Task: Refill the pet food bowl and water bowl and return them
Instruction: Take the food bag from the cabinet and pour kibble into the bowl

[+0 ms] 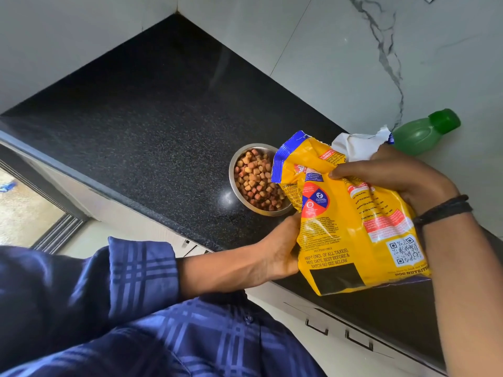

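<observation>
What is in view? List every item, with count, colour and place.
bowl: one, steel, on the counter, filled with brown kibble
food bag: one, yellow and blue, held over the counter beside the bowl
bottle: one, green, behind the bag
counter: one, black speckled, against pale walls
drawer handles: two, dark, below the counter edge
left hand: gripping the bag's lower edge
right hand: gripping the bag's top; black band at the wrist
</observation>
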Available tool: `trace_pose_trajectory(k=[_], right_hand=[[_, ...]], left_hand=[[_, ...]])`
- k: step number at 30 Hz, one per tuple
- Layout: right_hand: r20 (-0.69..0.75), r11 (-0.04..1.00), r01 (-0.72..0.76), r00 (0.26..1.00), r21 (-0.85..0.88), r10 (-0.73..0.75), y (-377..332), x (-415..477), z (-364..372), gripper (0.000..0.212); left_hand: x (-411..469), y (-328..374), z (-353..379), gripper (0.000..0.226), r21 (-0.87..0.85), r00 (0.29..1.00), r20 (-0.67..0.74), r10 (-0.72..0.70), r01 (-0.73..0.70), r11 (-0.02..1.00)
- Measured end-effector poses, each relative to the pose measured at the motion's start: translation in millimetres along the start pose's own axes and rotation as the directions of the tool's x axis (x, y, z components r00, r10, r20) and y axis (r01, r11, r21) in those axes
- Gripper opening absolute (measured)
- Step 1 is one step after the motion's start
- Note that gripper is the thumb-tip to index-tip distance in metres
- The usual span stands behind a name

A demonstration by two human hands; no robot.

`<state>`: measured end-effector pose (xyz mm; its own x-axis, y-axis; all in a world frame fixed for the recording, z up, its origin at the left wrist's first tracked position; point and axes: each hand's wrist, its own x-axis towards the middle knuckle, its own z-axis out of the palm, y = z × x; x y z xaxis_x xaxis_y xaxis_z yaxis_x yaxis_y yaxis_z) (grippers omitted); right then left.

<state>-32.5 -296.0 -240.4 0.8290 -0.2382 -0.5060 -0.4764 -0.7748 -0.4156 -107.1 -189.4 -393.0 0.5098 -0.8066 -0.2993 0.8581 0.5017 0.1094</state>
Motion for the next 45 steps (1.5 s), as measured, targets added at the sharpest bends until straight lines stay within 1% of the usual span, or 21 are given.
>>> trace_pose_trajectory(k=[3, 7, 10, 13, 15, 19, 25, 29, 31, 32, 35, 38, 39, 42, 43, 45], right_hand=[[-0.033, 1.0, 0.004, 0.999, -0.017, -0.004, 2.3, -0.8, -0.2, 0.023], [-0.054, 0.999, -0.006, 0.999, -0.035, 0.004, 7.4, -3.1, -3.1, 0.031], [-0.049, 0.998, 0.005, 0.999, -0.056, -0.008, 11.5, -5.8, -5.1, 0.027], [-0.059, 0.997, -0.028, 0.998, -0.072, 0.024, 13.8, -7.8, -5.8, 0.021], [-0.042, 0.997, -0.049, 0.998, -0.062, 0.047, 14.3, -9.3, -5.6, 0.018], [0.0, 0.997, -0.056, 0.998, -0.054, 0.056, 16.2, -9.9, -2.9, 0.018], [0.083, 1.0, -0.021, 0.996, -0.02, 0.022, 22.8, -1.9, 5.5, 0.038], [0.099, 0.999, -0.043, 0.994, -0.029, 0.045, 24.2, 1.3, 8.1, 0.043], [0.103, 0.997, -0.058, 0.993, -0.042, 0.062, 24.8, 2.0, 7.8, 0.05], [0.1, 0.997, -0.068, 0.992, -0.047, 0.072, 25.1, 2.4, 7.7, 0.052], [0.069, 0.994, -0.085, 0.994, -0.069, 0.09, 25.8, 2.4, 5.9, 0.049], [0.029, 0.988, -0.123, 0.992, -0.089, 0.126, 28.4, 3.0, 2.9, 0.065], [0.025, 0.988, -0.129, 0.991, -0.09, 0.132, 29.2, 3.2, 1.5, 0.068], [-0.006, 0.986, -0.136, 0.991, -0.098, 0.136, 30.9, 2.1, -1.7, 0.062], [-0.023, 0.985, -0.138, 0.99, -0.101, 0.137, 30.5, 1.7, -2.2, 0.064], [-0.032, 0.985, -0.137, 0.99, -0.108, 0.134, 29.2, -0.4, -2.7, 0.078]], left_hand=[[3.0, -2.0, -2.1, 0.029, -0.001, 1.0, -0.009, 0.006, -0.006, 1.0], [4.9, -5.1, -2.3, 0.043, -0.007, 1.0, -0.023, 0.008, -0.008, 1.0], [5.0, -9.0, -1.0, 0.043, 0.005, 0.999, -0.033, -0.003, 0.003, 1.0], [6.0, -14.0, -2.2, 0.046, 0.003, 1.0, -0.027, -0.009, 0.009, 1.0], [5.5, -17.2, -1.8, 0.043, 0.001, 1.0, -0.016, -0.017, 0.017, 1.0], [2.7, -21.4, 0.9, 0.027, -0.021, 0.999, -0.007, -0.038, 0.038, 0.999], [-2.2, -21.9, 1.4, 0.028, -0.006, 0.998, -0.006, -0.062, 0.062, 0.998], [-3.6, -23.4, 1.8, 0.026, 0.009, 0.998, -0.007, -0.06, 0.06, 0.998], [-3.4, -24.6, 1.3, 0.026, -0.009, 0.998, -0.01, -0.055, 0.055, 0.998], [-2.9, -25.3, 0.8, 0.027, -0.026, 0.998, -0.014, -0.054, 0.054, 0.998], [-2.0, -27.8, -0.6, 0.029, -0.055, 0.998, -0.013, -0.056, 0.056, 0.997], [-0.5, -29.9, -2.8, 0.028, -0.037, 0.998, -0.009, -0.056, 0.056, 0.998], [0.6, -30.7, -4.0, 0.027, -0.031, 0.998, -0.01, -0.054, 0.054, 0.998], [3.5, -31.8, -5.3, 0.027, -0.026, 0.999, -0.024, -0.044, 0.043, 0.999], [4.7, -32.0, -6.1, 0.029, -0.032, 0.999, -0.024, -0.041, 0.04, 0.999], [6.0, -31.3, -6.1, 0.03, -0.043, 0.999, -0.02, -0.034, 0.033, 0.999]])
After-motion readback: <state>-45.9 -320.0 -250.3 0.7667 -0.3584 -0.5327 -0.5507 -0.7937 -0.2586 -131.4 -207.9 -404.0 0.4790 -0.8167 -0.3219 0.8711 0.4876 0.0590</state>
